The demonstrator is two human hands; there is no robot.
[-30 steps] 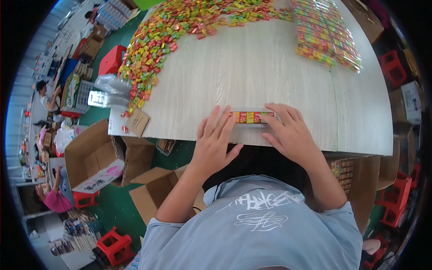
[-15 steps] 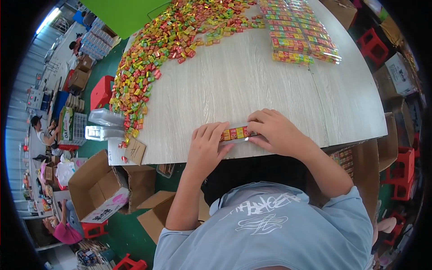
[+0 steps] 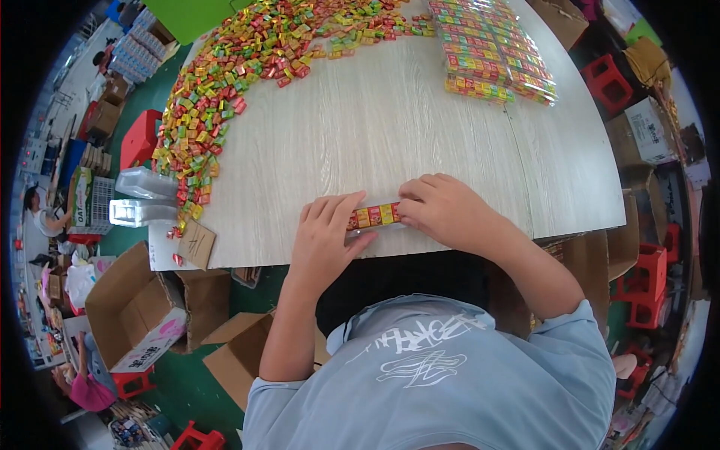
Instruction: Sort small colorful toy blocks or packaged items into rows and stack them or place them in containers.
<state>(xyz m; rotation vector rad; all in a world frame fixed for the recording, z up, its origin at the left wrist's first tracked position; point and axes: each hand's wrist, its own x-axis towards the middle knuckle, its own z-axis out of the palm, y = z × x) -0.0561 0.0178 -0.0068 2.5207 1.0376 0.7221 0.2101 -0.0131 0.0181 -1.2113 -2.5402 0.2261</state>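
A row of small wrapped sweets [image 3: 373, 217] in red and yellow lies in a slim clear plastic tray [image 3: 379, 231] by the table's front edge. My left hand [image 3: 324, 234] grips the tray's left end, thumb on the near side and fingers on the far side. At the right end, my right hand [image 3: 444, 208] has its bent fingers and thumb closed around the tray and the sweets there. Both hands hide the ends of the row.
Loose wrapped sweets [image 3: 225, 82] heap along the table's left and far sides. Filled clear packs [image 3: 487, 56] stand in rows at the far right. Empty clear trays [image 3: 142, 211] and a cardboard piece [image 3: 197, 244] lie at the left edge. Open cartons [image 3: 139, 311] stand below.
The whole scene has shifted slightly left in the picture as the view moved. Both hands stay on the tray, with little change in their grip.
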